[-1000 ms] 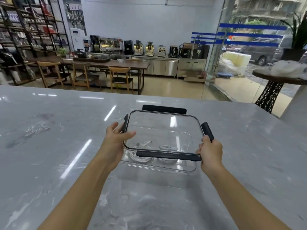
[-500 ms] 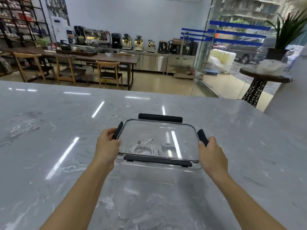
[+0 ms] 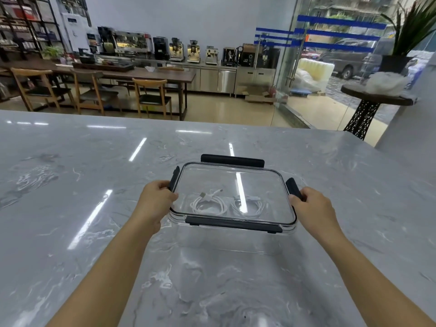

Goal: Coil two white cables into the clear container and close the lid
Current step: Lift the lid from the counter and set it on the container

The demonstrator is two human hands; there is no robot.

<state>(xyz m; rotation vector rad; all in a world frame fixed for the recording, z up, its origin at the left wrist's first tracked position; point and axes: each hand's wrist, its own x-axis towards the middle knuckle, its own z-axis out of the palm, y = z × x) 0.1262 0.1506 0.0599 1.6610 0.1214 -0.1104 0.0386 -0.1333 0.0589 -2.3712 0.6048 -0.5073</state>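
Left fingers (image 3: 165,185): curled around the dark side latch (image 3: 175,178) on the lid's left edge, which is gripped.
Right fingers (image 3: 297,199): closed around the opposite dark latch (image 3: 292,186), the thumb laid along the lid's right rim.
Left hand (image 3: 155,201): held against the container's left side, forearm stretched over the counter.
Right hand (image 3: 313,208): held against the right side.
Lid (image 3: 233,182): clear, seated on the clear container (image 3: 226,239); the near latch (image 3: 233,224) is seen folded down, the far latch (image 3: 232,160) raised.
Cables: two white coils, one (image 3: 207,204) at left and one (image 3: 250,205) at right, are seen side by side on the container's floor.
Setting: the container is placed on a grey marble counter (image 3: 70,197).
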